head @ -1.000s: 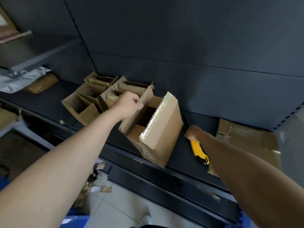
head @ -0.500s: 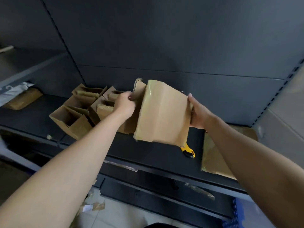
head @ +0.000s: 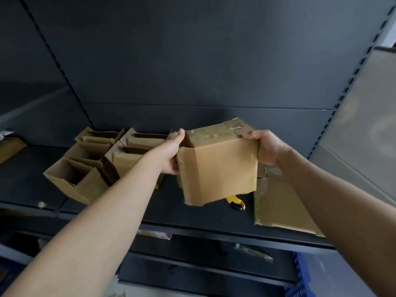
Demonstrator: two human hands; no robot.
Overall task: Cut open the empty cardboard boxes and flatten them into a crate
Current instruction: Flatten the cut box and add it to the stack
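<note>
The scene is dim and cool. Soft light falls from the upper right, brightening the grey side panel point(head: 364, 116) and glinting off clear tape on the brown cardboard box point(head: 218, 166). The dark metal shelf point(head: 192, 221) lies in shadow. Straight lines bow toward the edges, and the lower corners blur.

Dark shelf point(head: 192, 219) with opened boxes point(head: 90, 166), flattened cardboard point(head: 278, 211), yellow knife point(head: 235, 203).

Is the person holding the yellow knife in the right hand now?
No, the right hand grips the cardboard box; the yellow knife lies on the shelf.
</note>
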